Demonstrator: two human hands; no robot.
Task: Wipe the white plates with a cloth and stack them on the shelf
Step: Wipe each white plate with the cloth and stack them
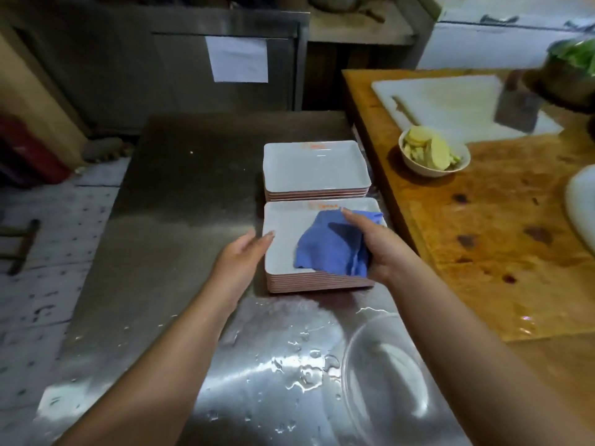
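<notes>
Two stacks of square white plates stand on the steel table (180, 194). The near stack (283, 239) lies between my hands, and the far stack (314, 165) sits just behind it. A blue cloth (331, 244) lies on the top plate of the near stack. My right hand (376, 246) holds the cloth against that plate at its right edge. With fairly straight fingers, my left hand (248, 252) touches the left rim of the same top plate.
A wooden counter (483, 239) runs along the right, carrying a white cutting board (450, 101), a cleaver (518, 107) and a bowl of sliced vegetables (433, 154). Water puddles and a clear bowl (386, 375) sit on the table near me. A steel cabinet (161, 59) stands behind.
</notes>
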